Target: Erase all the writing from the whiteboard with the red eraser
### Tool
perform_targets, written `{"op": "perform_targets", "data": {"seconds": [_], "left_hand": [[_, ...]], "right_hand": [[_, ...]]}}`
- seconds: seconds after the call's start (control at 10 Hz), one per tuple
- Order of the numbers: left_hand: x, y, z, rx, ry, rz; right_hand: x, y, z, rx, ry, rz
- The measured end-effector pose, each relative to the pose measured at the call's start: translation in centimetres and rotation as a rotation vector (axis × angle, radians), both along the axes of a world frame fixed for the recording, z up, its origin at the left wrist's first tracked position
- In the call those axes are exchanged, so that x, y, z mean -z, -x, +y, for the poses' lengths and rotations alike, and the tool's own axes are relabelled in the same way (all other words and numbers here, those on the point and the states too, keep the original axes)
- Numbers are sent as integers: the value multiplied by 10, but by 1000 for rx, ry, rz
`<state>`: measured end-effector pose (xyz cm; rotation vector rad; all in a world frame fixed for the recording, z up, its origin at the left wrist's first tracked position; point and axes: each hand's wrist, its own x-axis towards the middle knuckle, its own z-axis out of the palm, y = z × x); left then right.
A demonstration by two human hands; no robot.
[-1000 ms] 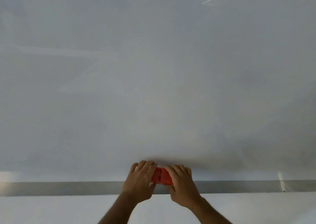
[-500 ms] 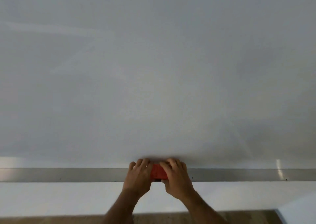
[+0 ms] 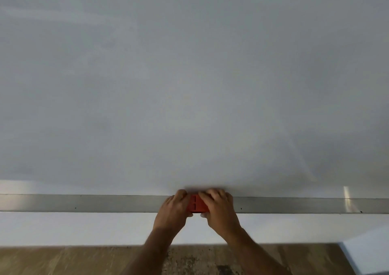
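The whiteboard [image 3: 189, 85] fills most of the view, and I see no writing on the part that shows. Its metal bottom rail [image 3: 84, 203] runs across the lower part of the view. The red eraser [image 3: 196, 203] sits over that rail, at the board's bottom edge. My left hand [image 3: 172, 211] grips its left end and my right hand [image 3: 220, 209] covers its right end and top. Only the eraser's middle shows between my fingers.
Below the rail is a white wall strip [image 3: 84, 228], then a brown wooden floor [image 3: 63, 260]. A white panel corner [image 3: 368, 255] shows at the bottom right. Faint light reflections streak the board.
Both hands have slid the eraser down the board's lower part onto the metal rail. The view has tilted downward, bringing the floor into sight.
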<state>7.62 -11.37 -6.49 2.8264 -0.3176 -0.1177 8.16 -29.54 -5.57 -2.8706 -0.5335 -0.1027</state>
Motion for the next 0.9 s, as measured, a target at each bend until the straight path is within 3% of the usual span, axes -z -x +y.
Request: {"op": "perform_targets", "data": {"seconds": [0.6, 0.8, 0.9], "left_hand": [[7, 14, 0, -12, -47, -28], [-10, 28, 4, 29, -132, -276], [-11, 27, 7, 20, -129, -345]], "right_hand": [[12, 8, -2, 34, 76, 7], [6, 16, -6, 10, 73, 47], [2, 20, -8, 67, -42, 35]]}}
